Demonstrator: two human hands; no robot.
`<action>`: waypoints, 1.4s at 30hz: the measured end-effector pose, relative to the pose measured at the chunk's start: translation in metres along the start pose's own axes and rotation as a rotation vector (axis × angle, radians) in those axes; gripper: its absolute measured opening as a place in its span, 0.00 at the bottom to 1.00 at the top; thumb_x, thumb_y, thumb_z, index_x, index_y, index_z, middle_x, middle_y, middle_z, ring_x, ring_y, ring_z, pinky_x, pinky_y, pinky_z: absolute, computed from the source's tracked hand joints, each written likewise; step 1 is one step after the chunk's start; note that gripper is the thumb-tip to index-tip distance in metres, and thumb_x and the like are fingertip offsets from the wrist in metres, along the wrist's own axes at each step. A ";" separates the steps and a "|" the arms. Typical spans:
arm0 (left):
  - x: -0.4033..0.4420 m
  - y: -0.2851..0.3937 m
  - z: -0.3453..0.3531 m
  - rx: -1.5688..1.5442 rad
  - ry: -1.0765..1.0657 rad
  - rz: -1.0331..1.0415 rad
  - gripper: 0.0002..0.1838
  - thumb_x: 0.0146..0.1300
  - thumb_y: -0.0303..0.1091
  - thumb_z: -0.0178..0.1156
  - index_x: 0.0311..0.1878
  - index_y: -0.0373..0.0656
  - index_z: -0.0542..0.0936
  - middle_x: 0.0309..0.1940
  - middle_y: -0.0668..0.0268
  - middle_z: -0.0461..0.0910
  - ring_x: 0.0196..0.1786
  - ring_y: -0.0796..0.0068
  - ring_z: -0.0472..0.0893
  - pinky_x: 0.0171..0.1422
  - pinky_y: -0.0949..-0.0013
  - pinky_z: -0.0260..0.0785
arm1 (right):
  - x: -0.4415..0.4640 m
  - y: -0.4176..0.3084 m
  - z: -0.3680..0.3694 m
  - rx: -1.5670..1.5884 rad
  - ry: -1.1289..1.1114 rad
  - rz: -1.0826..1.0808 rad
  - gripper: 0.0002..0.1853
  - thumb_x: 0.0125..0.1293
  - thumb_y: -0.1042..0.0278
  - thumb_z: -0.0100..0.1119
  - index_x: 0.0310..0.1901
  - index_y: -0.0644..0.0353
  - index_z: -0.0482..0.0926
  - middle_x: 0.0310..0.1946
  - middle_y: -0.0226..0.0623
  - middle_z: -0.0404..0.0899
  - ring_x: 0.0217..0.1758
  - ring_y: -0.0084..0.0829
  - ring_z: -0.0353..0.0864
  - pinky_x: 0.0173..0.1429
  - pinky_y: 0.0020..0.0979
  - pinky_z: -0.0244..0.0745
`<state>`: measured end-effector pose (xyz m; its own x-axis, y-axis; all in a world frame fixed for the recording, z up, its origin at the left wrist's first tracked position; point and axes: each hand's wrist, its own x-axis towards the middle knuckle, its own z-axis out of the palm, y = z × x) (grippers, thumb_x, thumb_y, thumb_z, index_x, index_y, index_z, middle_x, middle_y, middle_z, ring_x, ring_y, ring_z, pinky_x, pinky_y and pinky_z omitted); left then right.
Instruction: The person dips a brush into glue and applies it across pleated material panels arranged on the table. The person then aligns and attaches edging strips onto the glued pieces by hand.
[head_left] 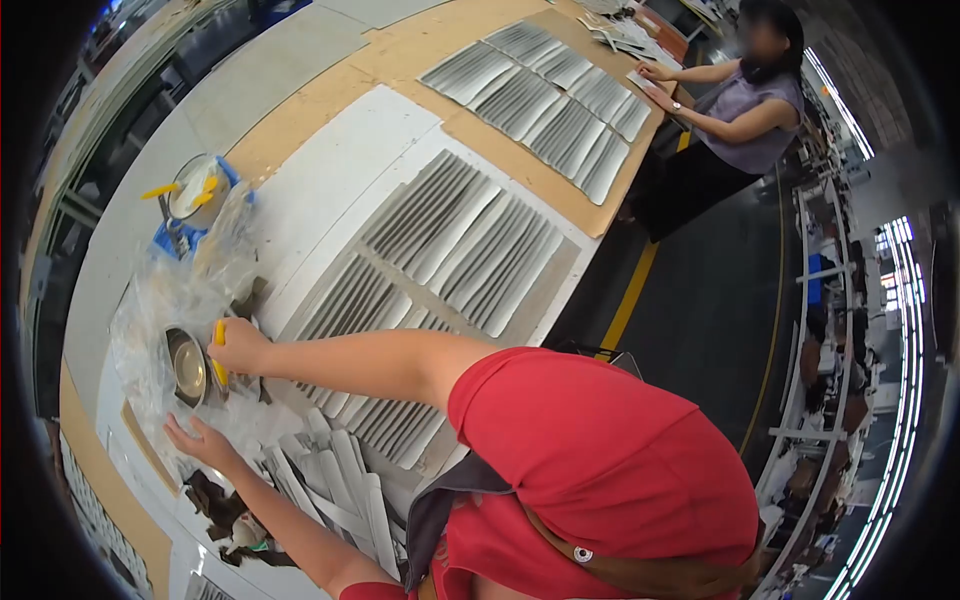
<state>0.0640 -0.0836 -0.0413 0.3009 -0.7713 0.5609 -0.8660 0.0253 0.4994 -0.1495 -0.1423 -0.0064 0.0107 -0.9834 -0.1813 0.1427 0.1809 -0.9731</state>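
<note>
My right hand (240, 346) is wrapped round a yellow-handled tool (219, 352), which looks like a brush; its working end is hard to make out. It stands at the rim of a round metal bowl (187, 366) holding a pale liquid. Below the bowl, my left hand (203, 442) is open, fingers spread, over crumpled clear plastic sheeting (143, 345). Beside my left forearm lies a pile of loose grey-white strips (335, 490). Rows of overlapping grey and white strips (430, 215) are laid out on boards past my right forearm.
Farther up the table, a tub of white paste (197, 190) with yellow handles sits in a blue holder (168, 240). More strip rows (545, 95) lie on the brown board. A co-worker (745, 120) stands at the far table edge. Dark scraps (218, 505) lie near my left forearm.
</note>
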 end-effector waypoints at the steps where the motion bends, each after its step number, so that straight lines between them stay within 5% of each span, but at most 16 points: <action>1: 0.001 0.002 -0.006 0.078 -0.029 -0.022 0.22 0.63 0.32 0.51 0.61 0.39 0.67 0.64 0.47 0.59 0.68 0.52 0.57 0.69 0.58 0.51 | -0.020 -0.025 -0.033 0.134 -0.097 0.100 0.08 0.54 0.66 0.55 0.26 0.62 0.73 0.19 0.41 0.77 0.18 0.30 0.77 0.23 0.31 0.72; 5: -0.018 0.053 -0.018 0.143 0.048 0.003 0.19 0.63 0.35 0.54 0.57 0.42 0.72 0.57 0.49 0.65 0.62 0.53 0.64 0.58 0.60 0.63 | -0.066 -0.119 -0.255 0.155 0.101 -0.175 0.07 0.57 0.66 0.55 0.28 0.60 0.74 0.14 0.28 0.69 0.15 0.19 0.69 0.20 0.22 0.65; 10: -0.077 0.166 -0.005 0.137 0.139 -0.129 0.13 0.62 0.34 0.57 0.47 0.38 0.75 0.39 0.57 0.73 0.42 0.65 0.72 0.47 0.64 0.67 | -0.163 -0.180 -0.574 -0.126 0.541 -0.189 0.16 0.65 0.53 0.55 0.34 0.60 0.79 0.15 0.24 0.68 0.15 0.14 0.63 0.19 0.17 0.57; 12: -0.106 0.253 0.009 -0.106 0.126 -0.243 0.09 0.62 0.33 0.55 0.41 0.37 0.73 0.33 0.60 0.70 0.34 0.68 0.69 0.43 0.67 0.66 | -0.203 -0.180 -0.701 -0.002 0.644 -0.211 0.17 0.66 0.53 0.53 0.35 0.61 0.78 0.14 0.23 0.66 0.13 0.14 0.60 0.17 0.16 0.55; 16: -0.128 0.418 0.090 -0.270 -0.071 -0.034 0.04 0.63 0.28 0.50 0.35 0.38 0.67 0.29 0.66 0.64 0.31 0.73 0.63 0.38 0.72 0.62 | -0.267 -0.143 -0.875 0.444 0.883 -0.184 0.16 0.68 0.54 0.50 0.35 0.62 0.76 0.13 0.22 0.62 0.11 0.14 0.56 0.16 0.17 0.51; 21: -0.157 0.587 0.178 -0.705 -0.319 -0.025 0.03 0.63 0.23 0.47 0.33 0.40 0.65 0.27 0.70 0.61 0.30 0.79 0.61 0.37 0.77 0.58 | -0.270 -0.132 -0.985 0.707 0.838 -0.084 0.16 0.68 0.52 0.49 0.36 0.59 0.74 0.11 0.24 0.60 0.11 0.18 0.55 0.17 0.21 0.51; 35: -0.256 0.792 0.366 -0.848 -0.589 -0.235 0.04 0.63 0.23 0.50 0.32 0.44 0.68 0.20 0.75 0.59 0.22 0.88 0.58 0.25 0.82 0.53 | -0.190 -0.166 -1.217 1.054 0.673 -0.103 0.19 0.70 0.52 0.41 0.27 0.57 0.70 0.09 0.23 0.57 0.09 0.19 0.53 0.15 0.21 0.50; 40: -0.303 0.881 0.382 -0.611 -0.909 0.208 0.09 0.56 0.15 0.48 0.37 0.38 0.70 0.32 0.64 0.65 0.31 0.74 0.66 0.36 0.74 0.60 | -0.167 -0.152 -1.282 1.164 0.677 -0.049 0.21 0.71 0.53 0.38 0.24 0.58 0.66 0.08 0.25 0.56 0.08 0.20 0.52 0.14 0.21 0.50; 42: -0.324 0.918 0.372 -0.532 -1.181 0.134 0.11 0.51 0.13 0.48 0.37 0.38 0.70 0.34 0.59 0.66 0.35 0.67 0.68 0.39 0.71 0.63 | -0.160 -0.142 -1.307 1.226 0.613 -0.065 0.20 0.69 0.56 0.42 0.25 0.63 0.69 0.09 0.24 0.56 0.09 0.18 0.53 0.15 0.20 0.50</action>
<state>-0.9774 -0.0473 -0.0101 -0.5420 -0.8262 -0.1536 -0.5162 0.1832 0.8366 -1.4645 0.0101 -0.0252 -0.4189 -0.7671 -0.4859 0.9050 -0.3090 -0.2925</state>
